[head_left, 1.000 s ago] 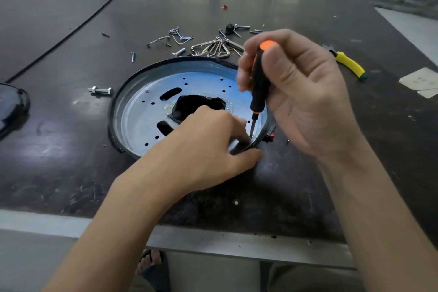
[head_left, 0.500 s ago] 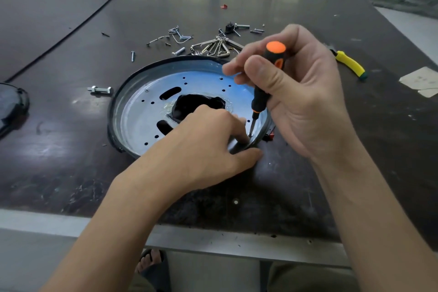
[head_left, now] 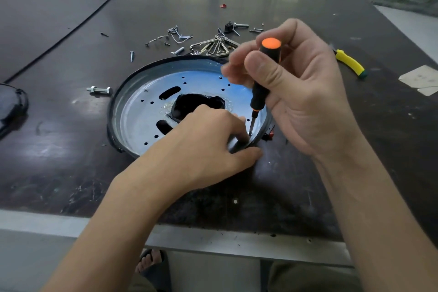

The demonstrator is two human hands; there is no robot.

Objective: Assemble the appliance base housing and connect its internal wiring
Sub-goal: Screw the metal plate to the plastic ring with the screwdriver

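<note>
A round base housing (head_left: 142, 111), a shiny metal plate with holes inside a black rim, lies flat on the dark table. My right hand (head_left: 301, 92) grips a small screwdriver (head_left: 262, 83) with a black and orange handle, held upright. Its tip sits on a screw (head_left: 250, 134) near the plate's right edge. My left hand (head_left: 208, 147) rests on the plate's near right rim, fingers curled beside the screw and thumb against the outside of the rim. A black opening (head_left: 189, 104) shows at the plate's centre.
Loose screws, bolts and wire clips (head_left: 208, 42) lie scattered behind the housing. A bolt (head_left: 99, 90) lies to its left. A yellow-handled tool (head_left: 349, 64) sits at the right, a black part (head_left: 11, 106) at the left edge, paper (head_left: 422, 78) at the far right.
My right hand has turned on the screwdriver handle, fingers shifting round it and the orange cap now facing up. The left hand and housing have stayed put.
</note>
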